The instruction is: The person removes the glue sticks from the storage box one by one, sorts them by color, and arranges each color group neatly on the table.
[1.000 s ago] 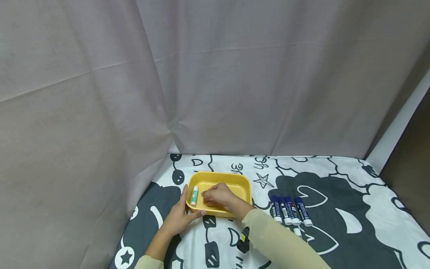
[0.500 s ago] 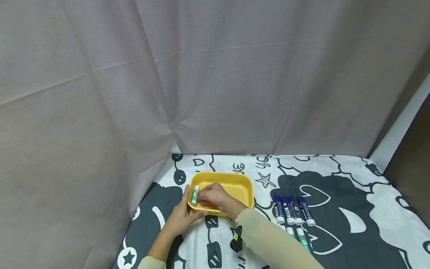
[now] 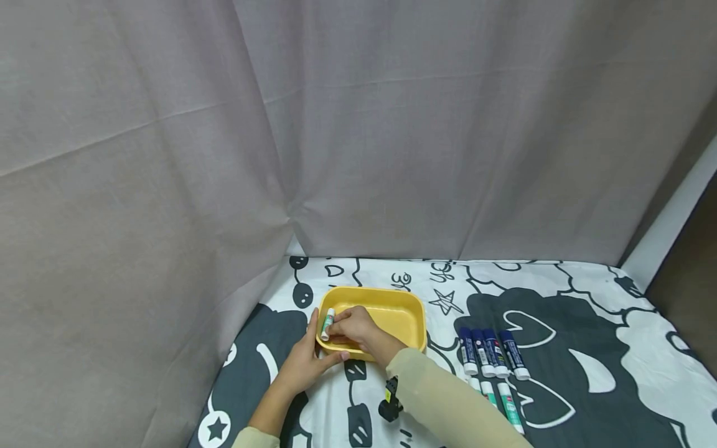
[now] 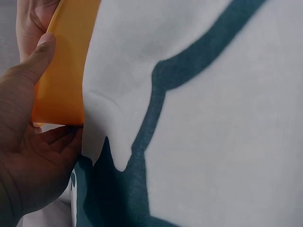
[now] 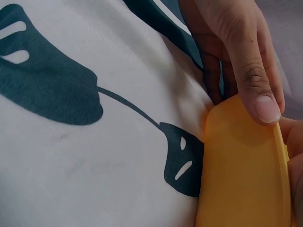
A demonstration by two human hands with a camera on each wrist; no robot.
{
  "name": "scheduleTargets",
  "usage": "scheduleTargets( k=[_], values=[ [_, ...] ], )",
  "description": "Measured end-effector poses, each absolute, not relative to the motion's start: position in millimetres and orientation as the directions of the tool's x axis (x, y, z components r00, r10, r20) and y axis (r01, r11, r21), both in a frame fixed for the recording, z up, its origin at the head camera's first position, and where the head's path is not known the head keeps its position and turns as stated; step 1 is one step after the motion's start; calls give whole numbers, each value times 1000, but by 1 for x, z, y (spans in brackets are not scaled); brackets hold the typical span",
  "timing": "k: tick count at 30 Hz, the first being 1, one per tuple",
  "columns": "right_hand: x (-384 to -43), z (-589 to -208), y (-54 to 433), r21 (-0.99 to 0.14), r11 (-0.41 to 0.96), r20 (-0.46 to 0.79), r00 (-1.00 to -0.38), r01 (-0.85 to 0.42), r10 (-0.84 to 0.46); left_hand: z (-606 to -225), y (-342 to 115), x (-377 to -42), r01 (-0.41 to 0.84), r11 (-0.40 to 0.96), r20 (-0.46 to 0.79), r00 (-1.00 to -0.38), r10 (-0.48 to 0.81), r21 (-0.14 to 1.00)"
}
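Observation:
A yellow tray (image 3: 400,348) stands on the patterned cloth. My left hand (image 3: 301,361) grips its near left corner, thumb on the front rim and fingers along the left side; the left wrist view shows this hand (image 4: 28,142) at the tray wall. Inside the tray, near the left end, is a short green-and-white capped stick (image 3: 328,320), slightly slanted. My right hand (image 3: 355,328) reaches into the tray from the right, its curled fingers on the lower end of that stick; its thumb is hidden. The right wrist view catches my right hand (image 5: 296,165) only at its edge.
Several navy sticks with white ends, one of them this navy stick (image 3: 513,354), lie in a row right of the tray. Nearer me lie green-and-white sticks (image 3: 510,407), partly hidden by my right sleeve (image 3: 448,398). A grey curtain (image 3: 381,155) hangs behind the table.
My right hand has moved left from the tray's middle to the green-and-white stick. The stick slants a little more. My right forearm has uncovered green sticks. My left hand keeps its grip.

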State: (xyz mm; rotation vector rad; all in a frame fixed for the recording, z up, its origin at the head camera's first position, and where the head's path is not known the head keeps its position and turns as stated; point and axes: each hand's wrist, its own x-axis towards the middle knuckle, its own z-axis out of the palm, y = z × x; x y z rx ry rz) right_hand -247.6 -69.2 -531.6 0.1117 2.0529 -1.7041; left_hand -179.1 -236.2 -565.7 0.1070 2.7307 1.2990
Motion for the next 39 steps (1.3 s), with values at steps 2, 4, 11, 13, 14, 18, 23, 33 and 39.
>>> scheduleTargets(
  k=[2,4,11,13,14,18,23,33,39],
  values=[
    [-247,-532,-68,-906,244,-399,-890,346,-218,-566,-235,-179,20,626,-69,-991,118,779],
    [-246,-533,-67,-907,249,-395,-893,340,-217,-567,-233,-179,25,626,-66,-991,121,779],
    [-246,-536,-67,-905,213,-410,-890,369,-201,-568,-228,-177,31,615,-63,-989,132,788],
    [-246,-537,-66,-903,212,-414,-889,373,-198,-568,-226,-177,36,613,-62,-989,138,789],
    [-246,-536,-64,-902,212,-416,-887,375,-199,-568,-226,-177,40,612,-59,-988,141,790],
    [-246,-535,-58,-903,207,-418,-884,377,-211,-568,-223,-178,52,615,-53,-987,150,787],
    [-246,-531,-48,-913,192,-397,-892,360,-215,-566,-221,-179,58,616,-48,-987,154,785],
    [-238,-515,-30,-923,177,-375,-898,341,-229,-562,-227,-179,16,632,-77,-990,120,775],
    [-234,-508,-24,-935,134,-352,-902,328,-248,-561,-233,-176,18,641,-65,-992,106,767]
  ],
)
